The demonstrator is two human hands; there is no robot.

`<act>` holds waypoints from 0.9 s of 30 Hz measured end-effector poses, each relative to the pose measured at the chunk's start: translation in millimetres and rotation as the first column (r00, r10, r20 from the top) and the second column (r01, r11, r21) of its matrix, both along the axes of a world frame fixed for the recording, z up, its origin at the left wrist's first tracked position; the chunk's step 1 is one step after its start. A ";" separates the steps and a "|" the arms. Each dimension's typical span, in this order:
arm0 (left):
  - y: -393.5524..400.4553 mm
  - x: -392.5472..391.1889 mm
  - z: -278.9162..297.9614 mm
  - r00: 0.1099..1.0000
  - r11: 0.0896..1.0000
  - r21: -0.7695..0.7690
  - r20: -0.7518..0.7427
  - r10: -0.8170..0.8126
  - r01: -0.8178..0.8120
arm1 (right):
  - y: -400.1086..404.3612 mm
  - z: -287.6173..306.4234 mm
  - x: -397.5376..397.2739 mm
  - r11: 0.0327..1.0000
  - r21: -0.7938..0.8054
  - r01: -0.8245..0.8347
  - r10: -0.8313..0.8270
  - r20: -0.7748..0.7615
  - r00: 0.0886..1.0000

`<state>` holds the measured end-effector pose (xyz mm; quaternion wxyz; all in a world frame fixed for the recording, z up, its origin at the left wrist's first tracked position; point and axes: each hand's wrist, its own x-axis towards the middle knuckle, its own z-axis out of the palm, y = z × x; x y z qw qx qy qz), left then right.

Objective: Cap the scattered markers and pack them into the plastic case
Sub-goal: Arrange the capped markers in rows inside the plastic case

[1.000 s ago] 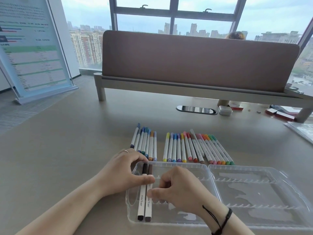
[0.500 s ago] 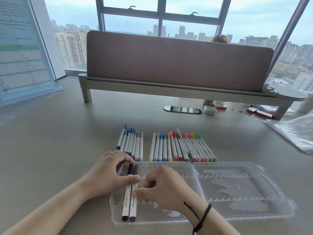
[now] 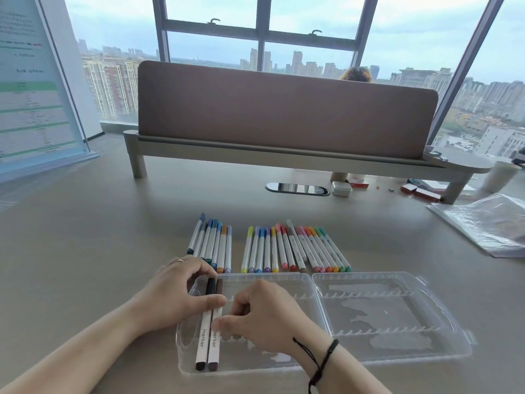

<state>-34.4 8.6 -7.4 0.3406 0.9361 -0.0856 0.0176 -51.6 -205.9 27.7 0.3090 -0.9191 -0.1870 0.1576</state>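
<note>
Already both hands crowd the case's (image 3: 309, 282) lower-left end: my left hand (image 3: 173, 297) pinches the two seated markers (image 3: 208, 334), right hand (image 3: 264, 317) seemingly curled empty beside them, remaining rows (image 3: 295, 251) lying lengthwise toward frame centre.

I see two white markers in the clear case (image 3: 397, 322), one capped black (image 3: 204, 331), one brown (image 3: 214, 334). At twelve o'clock lie white-barrelled markers (image 3: 295, 250) with rainbow caps on the beige table (image 3: 85, 251).
</note>
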 end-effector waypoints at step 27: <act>10.0 4.7 2.5 0.973 0.852 -0.482 -0.010 0.229 -0.205 | 52.8 34.8 93.3 0.993 -0.068 0.100 -0.091 0.124 0.988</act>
